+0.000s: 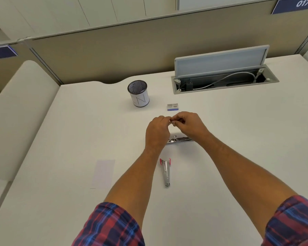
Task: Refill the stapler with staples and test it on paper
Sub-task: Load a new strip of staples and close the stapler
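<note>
My left hand (pixel 157 129) and my right hand (pixel 188 124) meet fingertip to fingertip above the white desk (pixel 238 139). Together they pinch something tiny between them, too small to identify. Just below the hands lies the metal stapler (pixel 180 139), opened out flat and partly hidden by my left hand. A metal staple remover with red tips (pixel 165 170) lies nearer to me, between my forearms. A small staple box (pixel 172 107) rests beyond the hands. A pale strip of paper (pixel 103 173) lies flat at the left.
A mesh pen cup with a white label (pixel 138 94) stands at the back left of the staple box. An open cable hatch (pixel 224 79) with its lid raised sits at the back right. A beige partition runs along the far edge.
</note>
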